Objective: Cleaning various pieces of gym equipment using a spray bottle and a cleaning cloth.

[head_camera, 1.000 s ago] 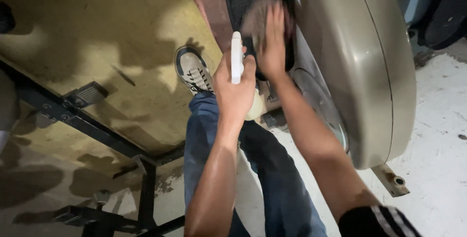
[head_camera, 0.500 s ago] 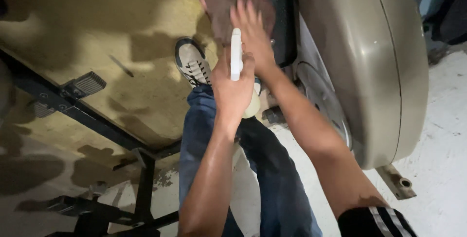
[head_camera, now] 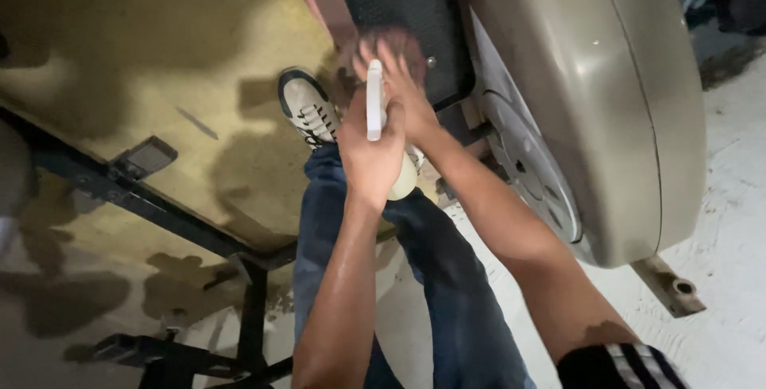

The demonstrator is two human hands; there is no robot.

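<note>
The left hand (head_camera: pixel 369 150) grips a white spray bottle (head_camera: pixel 374 102); the right hand (head_camera: pixel 395 78), fingers spread, presses on the black pedal (head_camera: pixel 415 14). The wiping looks unfinished.

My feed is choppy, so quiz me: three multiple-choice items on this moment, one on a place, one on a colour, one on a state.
1. Where is the right hand?
A. on the black textured pedal
B. on the floor
C. on the shoe

2. What colour is the top of the spray bottle?
A. red
B. white
C. green

3. How does the left hand stand?
A. open and flat
B. out of view
C. closed around the spray bottle

Answers:
1 A, the fingers lie spread on the black textured pedal beside the tan machine housing.
2 B, the upright top part above the fist shows white.
3 C, the fingers wrap the bottle's neck, above the knee in blue jeans.
</note>
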